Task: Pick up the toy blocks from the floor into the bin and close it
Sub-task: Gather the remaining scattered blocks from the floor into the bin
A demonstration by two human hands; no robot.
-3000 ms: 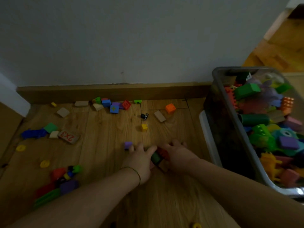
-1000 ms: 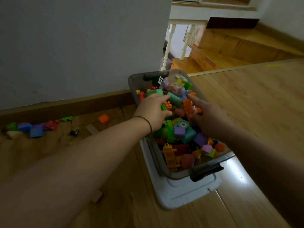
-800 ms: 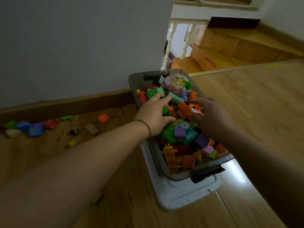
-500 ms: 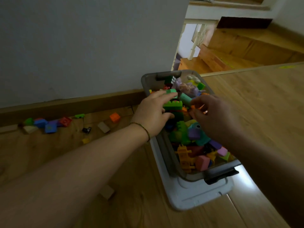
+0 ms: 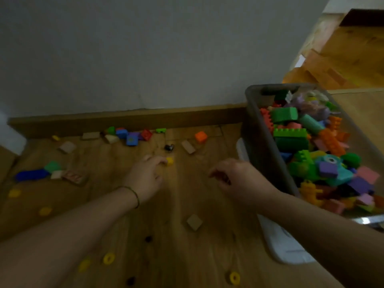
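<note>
A grey plastic bin [image 5: 264, 142] full of coloured blocks stands at the right, resting on its white lid [image 5: 284, 244]. Loose blocks lie scattered on the wooden floor. My left hand [image 5: 145, 175] hovers over the floor, fingers apart, its fingertips beside a small yellow block [image 5: 169, 161]. My right hand [image 5: 239, 179] hangs empty just left of the bin, fingers loosely curled. An orange block [image 5: 201, 136], a tan block [image 5: 188, 146] and a small black piece [image 5: 169, 147] lie just beyond the hands. Another tan block [image 5: 194, 222] sits between my forearms.
A row of blue, red and green blocks [image 5: 131, 136] lines the wooden skirting board [image 5: 124, 119]. A blue piece [image 5: 31, 174] and a lettered tile [image 5: 74, 176] lie at the left. Yellow rings [image 5: 108, 258] dot the near floor. Wooden stairs [image 5: 336, 65] rise behind the bin.
Both hands have left the bin, where they let go of blocks, and swung left and down over the floor. The view has turned back to the scattered blocks.
</note>
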